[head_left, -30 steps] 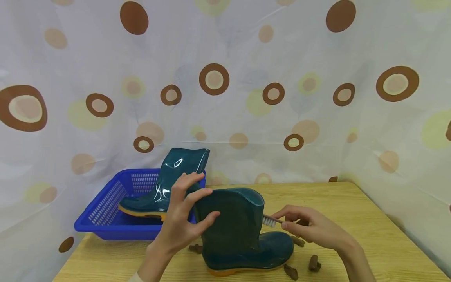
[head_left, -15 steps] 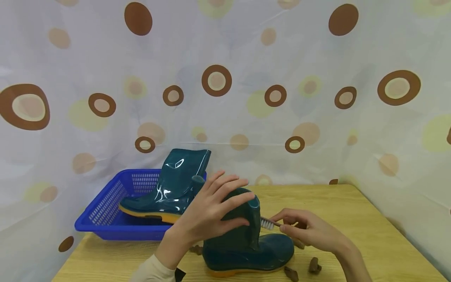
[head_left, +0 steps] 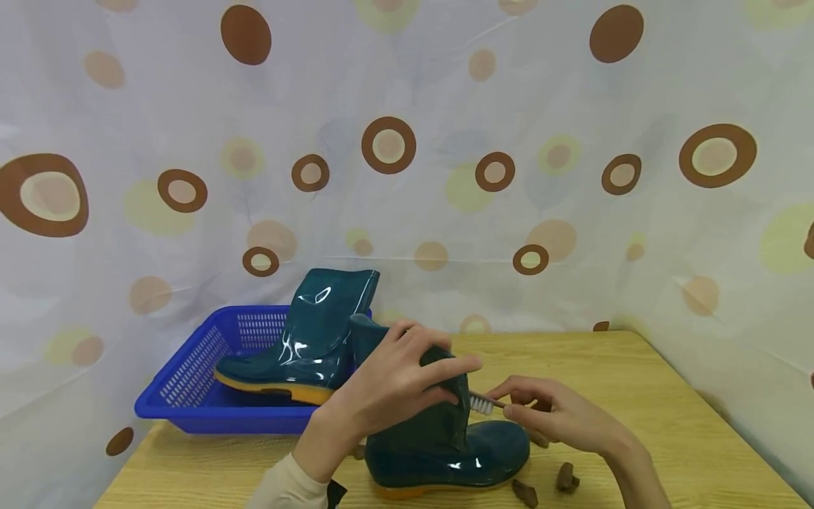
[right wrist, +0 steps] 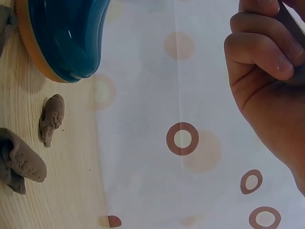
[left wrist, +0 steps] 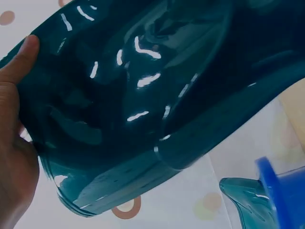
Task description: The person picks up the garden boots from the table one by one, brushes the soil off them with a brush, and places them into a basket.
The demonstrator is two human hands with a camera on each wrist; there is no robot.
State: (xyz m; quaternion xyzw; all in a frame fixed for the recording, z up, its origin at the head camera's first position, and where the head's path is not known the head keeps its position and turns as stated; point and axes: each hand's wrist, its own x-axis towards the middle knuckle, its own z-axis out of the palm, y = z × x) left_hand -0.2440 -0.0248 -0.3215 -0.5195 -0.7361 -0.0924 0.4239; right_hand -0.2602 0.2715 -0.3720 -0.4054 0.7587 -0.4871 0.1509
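Observation:
A glossy dark-green rubber boot [head_left: 439, 452] with a yellow sole stands on the table, toe to the right. My left hand [head_left: 397, 385] grips its shaft near the top opening; in the left wrist view the thumb [left wrist: 25, 57] lies along the boot's outside. Part of the shaft is hidden behind that hand. To the right of the shaft, my right hand [head_left: 559, 413] holds a small brush [head_left: 483, 403] by its handle, white bristles down and close to the boot's front. The right wrist view shows those fingers curled, with the brush head out of frame.
A blue plastic basket [head_left: 222, 420] stands at the back left, with a second green boot [head_left: 324, 332] in it. Several brown clay-like lumps [head_left: 567, 478] lie on the wooden table [head_left: 610, 367] around the toe. A dotted curtain [head_left: 407, 212] hangs behind.
My left hand has moved right from the shaft's left side, over it, and its fingers have closed on the upper part, which bends a little. The right hand with the brush has barely moved.

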